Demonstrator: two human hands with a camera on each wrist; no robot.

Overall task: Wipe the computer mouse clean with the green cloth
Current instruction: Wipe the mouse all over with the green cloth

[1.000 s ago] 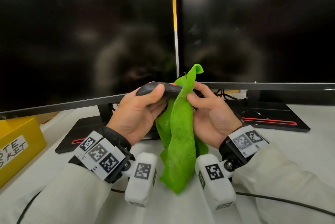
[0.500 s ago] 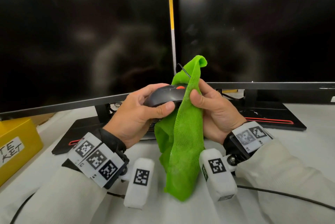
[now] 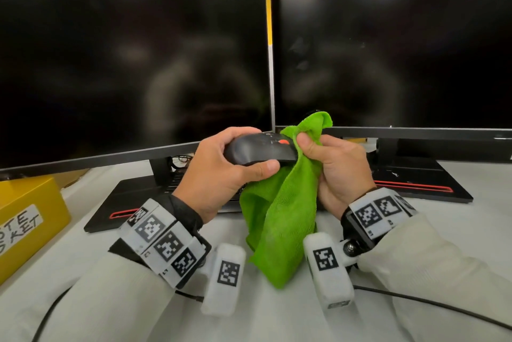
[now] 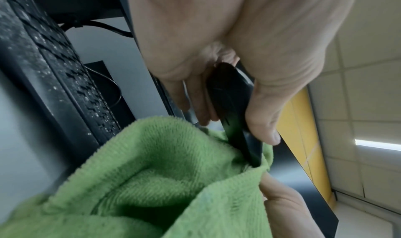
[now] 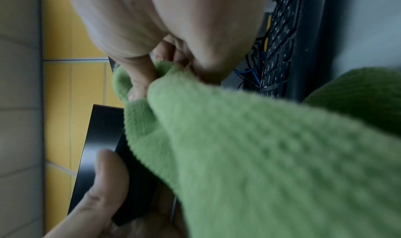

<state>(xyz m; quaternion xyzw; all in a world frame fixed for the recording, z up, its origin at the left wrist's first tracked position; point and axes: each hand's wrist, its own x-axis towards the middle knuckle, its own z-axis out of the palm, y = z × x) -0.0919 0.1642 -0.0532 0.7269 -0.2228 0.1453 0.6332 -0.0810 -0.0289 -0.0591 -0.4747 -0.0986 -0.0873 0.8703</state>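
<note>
Behind the hands, at 12 o'clock, two dark flat monitors (image 3: 133, 50) wall off the white table (image 3: 457, 244); a yellow box (image 3: 27, 219) sits at 9. Left hand (image 3: 219, 172) grips the black computer mouse (image 3: 257, 149), long axis running 9 to 3, its front end buried in the green terry cloth (image 3: 282, 219) pinched by the right hand (image 3: 340, 167). Table toward 6 lies free.

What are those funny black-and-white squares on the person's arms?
They are printed square codes on white bands strapped round both wrists over black cuffs. A white boxy camera with its own code hangs under the left wrist, and another under the right. The sleeves are pale cream, and thin black cables trail from the wrists across the table.
</note>
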